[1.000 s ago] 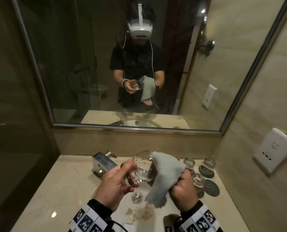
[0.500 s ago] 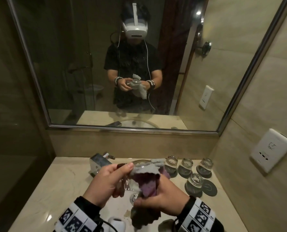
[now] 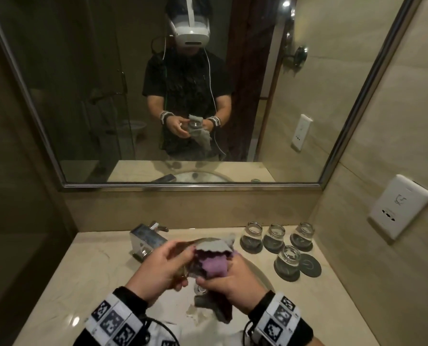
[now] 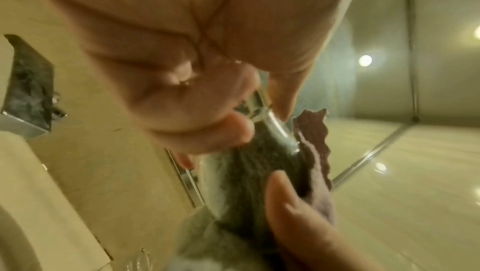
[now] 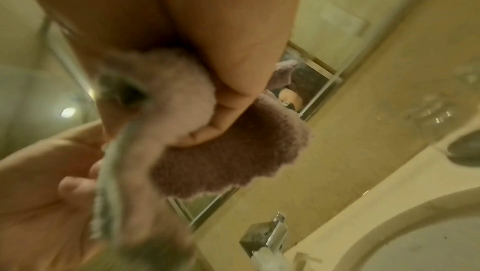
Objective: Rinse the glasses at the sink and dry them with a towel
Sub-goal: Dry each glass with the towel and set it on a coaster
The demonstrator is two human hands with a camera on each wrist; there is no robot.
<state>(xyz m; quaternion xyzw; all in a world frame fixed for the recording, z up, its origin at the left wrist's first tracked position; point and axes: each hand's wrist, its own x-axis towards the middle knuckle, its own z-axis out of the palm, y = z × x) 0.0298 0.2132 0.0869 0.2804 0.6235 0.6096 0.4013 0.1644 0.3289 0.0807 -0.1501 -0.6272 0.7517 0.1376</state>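
Far right on the counter point(image 3: 83, 270): four glasses point(image 3: 287, 258) on coasters point(image 3: 310, 265); faucet point(image 3: 145, 242) far left. Left hand point(image 3: 158, 268) gripping glass point(image 3: 186, 267); right hand point(image 3: 229, 283) clutching towel point(image 3: 213, 258) against it.

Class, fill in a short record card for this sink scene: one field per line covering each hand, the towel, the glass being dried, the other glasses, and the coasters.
Left hand: grips the glass being dried
Right hand: pushes the towel into that glass
Towel: grey and purple, bunched in the glass mouth, tail hanging over the sink
Glass in hand: clear, tilted, held above the sink
Other glasses: four, on dark coasters at the right of the counter
Empty coaster: one, beside the nearest glass
Faucet: chrome, behind the left hand
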